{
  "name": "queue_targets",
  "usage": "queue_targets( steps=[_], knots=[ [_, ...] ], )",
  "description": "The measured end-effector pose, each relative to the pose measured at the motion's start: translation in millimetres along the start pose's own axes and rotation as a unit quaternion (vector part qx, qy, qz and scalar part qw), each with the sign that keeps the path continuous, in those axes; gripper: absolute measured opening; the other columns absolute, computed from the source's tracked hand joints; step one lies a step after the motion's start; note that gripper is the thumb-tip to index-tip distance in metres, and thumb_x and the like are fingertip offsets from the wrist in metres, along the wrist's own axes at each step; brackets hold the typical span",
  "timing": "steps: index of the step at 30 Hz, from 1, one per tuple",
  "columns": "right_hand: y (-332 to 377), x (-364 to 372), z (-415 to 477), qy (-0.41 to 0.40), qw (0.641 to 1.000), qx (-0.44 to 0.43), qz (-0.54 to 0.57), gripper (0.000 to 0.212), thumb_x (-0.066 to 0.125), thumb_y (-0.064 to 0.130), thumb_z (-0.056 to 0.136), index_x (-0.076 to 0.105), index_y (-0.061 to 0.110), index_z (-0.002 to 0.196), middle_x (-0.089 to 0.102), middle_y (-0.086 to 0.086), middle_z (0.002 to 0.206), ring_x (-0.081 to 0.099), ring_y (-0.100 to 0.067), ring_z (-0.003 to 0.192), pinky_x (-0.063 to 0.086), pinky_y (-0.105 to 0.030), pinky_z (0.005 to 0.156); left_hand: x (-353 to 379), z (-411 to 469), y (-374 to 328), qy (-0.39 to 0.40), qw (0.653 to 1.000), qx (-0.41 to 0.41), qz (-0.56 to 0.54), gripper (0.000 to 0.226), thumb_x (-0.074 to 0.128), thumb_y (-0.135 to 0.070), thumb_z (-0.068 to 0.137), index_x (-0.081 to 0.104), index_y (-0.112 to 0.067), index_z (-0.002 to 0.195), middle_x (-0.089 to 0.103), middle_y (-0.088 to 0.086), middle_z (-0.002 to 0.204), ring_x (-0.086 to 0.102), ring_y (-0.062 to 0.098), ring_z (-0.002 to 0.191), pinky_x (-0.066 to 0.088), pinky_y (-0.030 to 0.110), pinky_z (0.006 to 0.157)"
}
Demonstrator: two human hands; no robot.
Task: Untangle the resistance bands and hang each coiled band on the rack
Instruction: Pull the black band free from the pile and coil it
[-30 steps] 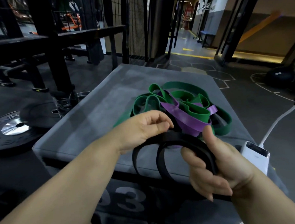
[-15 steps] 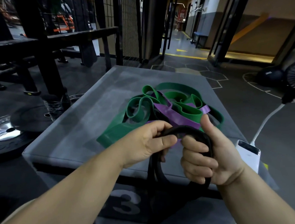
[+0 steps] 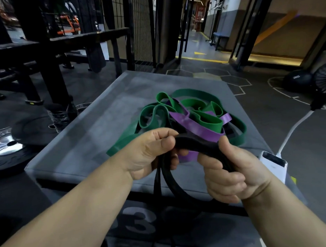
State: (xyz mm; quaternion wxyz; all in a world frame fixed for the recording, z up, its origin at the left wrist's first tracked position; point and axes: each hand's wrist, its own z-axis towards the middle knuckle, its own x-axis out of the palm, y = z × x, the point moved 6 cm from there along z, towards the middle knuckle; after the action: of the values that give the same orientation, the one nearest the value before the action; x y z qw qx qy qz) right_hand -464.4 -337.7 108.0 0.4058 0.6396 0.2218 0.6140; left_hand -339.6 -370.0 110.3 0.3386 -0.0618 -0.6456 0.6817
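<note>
Black band [image 3: 194, 143] gripped between left hand [image 3: 150, 153] and right hand [image 3: 229, 172].

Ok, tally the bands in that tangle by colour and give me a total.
green band: 1
purple band: 1
black band: 1
Total: 3
The loops overlap, so a second green one cannot be ruled out.
</note>
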Motion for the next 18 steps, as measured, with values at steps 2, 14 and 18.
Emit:
queue_targets(
  steps=[2,14,18],
  knots=[
    [2.3,-1.1,0.4,-0.005,1.000,-0.005,0.003,0.042,0.041,0.052,0.101,0.057,0.014,0.092,0.038,0.009,0.054,0.035,-0.007,0.041,0.040,-0.019,0.047,-0.3,0.9,7.3,0.003,1.000,-0.018,-0.001,0.058,0.093,-0.051,0.042,0.072,-0.016,0.084,0.070,0.007,0.071,0.065,0.016,0.058,0.054,0.026,0.056],
    [49.1,2.6,-9.9,-0.102,0.978,-0.173,0.061,0.016,0.043,0.014,0.098,0.043,0.006,0.113,0.035,0.001,0.074,0.033,-0.011,0.063,0.032,-0.025,0.061,5.3,3.7,39.4,0.004,0.970,-0.125,0.210,0.060,0.082,-0.024,0.059,0.051,-0.021,0.110,0.065,-0.014,0.091,0.058,0.001,0.093,0.048,0.022,0.085],
    [68.9,6.1,-20.3,-0.131,0.955,-0.256,0.066,0.020,0.044,0.016,0.101,0.041,0.007,0.118,0.040,-0.001,0.073,0.037,-0.014,0.066,0.038,-0.027,0.072,7.6,1.6,56.9,0.011,0.950,-0.170,0.264,0.057,0.082,-0.025,0.065,0.047,-0.020,0.110,0.058,0.000,0.099,0.053,0.005,0.086,0.045,0.020,0.078]
  ],
)
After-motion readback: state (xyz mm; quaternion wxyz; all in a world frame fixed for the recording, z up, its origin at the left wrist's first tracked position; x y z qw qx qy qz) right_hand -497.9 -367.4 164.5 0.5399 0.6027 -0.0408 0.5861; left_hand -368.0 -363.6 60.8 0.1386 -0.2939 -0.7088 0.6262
